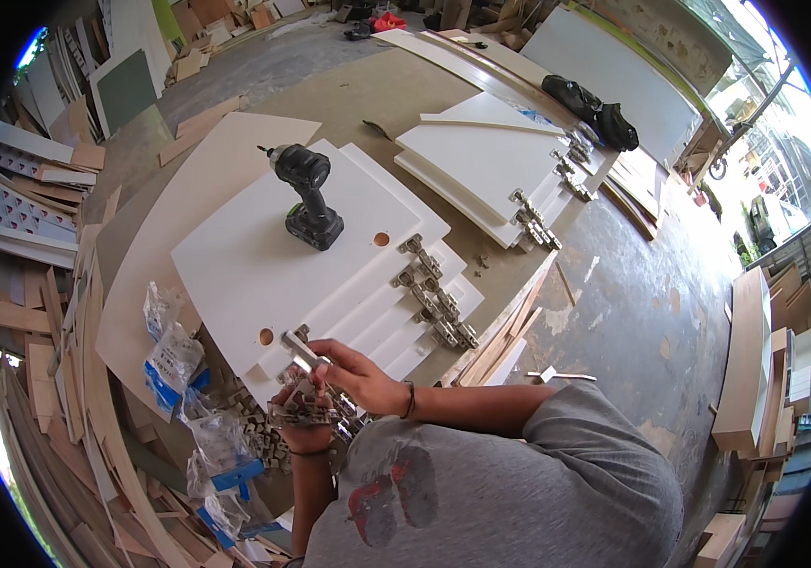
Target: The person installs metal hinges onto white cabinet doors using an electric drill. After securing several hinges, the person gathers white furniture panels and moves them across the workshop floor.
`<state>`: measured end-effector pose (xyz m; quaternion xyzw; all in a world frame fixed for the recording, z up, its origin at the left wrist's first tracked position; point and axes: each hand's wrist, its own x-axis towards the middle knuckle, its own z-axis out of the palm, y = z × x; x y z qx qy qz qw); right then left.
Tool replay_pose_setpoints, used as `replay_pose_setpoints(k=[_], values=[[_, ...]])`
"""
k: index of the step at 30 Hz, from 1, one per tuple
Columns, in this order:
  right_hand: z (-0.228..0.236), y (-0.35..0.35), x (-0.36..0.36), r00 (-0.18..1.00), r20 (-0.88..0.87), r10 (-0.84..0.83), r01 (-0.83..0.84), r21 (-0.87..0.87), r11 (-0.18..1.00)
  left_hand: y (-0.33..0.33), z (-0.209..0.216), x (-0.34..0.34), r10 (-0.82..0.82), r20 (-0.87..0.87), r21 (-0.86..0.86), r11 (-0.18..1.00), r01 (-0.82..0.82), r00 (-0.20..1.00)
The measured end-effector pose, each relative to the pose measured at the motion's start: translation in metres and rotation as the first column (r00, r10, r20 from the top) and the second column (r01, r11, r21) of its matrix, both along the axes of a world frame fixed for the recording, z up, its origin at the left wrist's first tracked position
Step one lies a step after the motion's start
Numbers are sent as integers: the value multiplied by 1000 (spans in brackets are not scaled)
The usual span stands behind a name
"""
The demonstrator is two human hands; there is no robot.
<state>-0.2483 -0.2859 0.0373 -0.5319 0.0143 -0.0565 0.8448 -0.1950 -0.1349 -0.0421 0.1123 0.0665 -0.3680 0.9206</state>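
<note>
Close to my body, at the near edge of a stack of white panels [273, 227], both hands are together. My right hand [366, 381] is closed with thumb and fingers on a metal cabinet hinge [301, 352], which lies over the near panel's edge. Below it, my left hand [306, 438] is curled around several loose metal hinges [306, 413], its fingers partly hidden by them. A round hole [266, 336] in the top panel is just beyond the right hand's hinge. Another hole [381, 239] lies farther right, beside a row of fitted hinges [436, 301].
A black cordless drill [308, 199] stands on the top panel. Plastic bags [176, 355] and a heap of metal parts [278, 445] lie at the left. A second white panel stack [481, 156] with hinges and a black bag [590, 112] are beyond. Wood offcuts [510, 341] lie right.
</note>
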Motion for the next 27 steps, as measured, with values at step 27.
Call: replay_pose_setpoints(k=[27], values=[[-74, -201, 82, 681, -459, -571, 347, -484, 803, 29, 10, -1, 112, -135, 22, 994, -110, 984]])
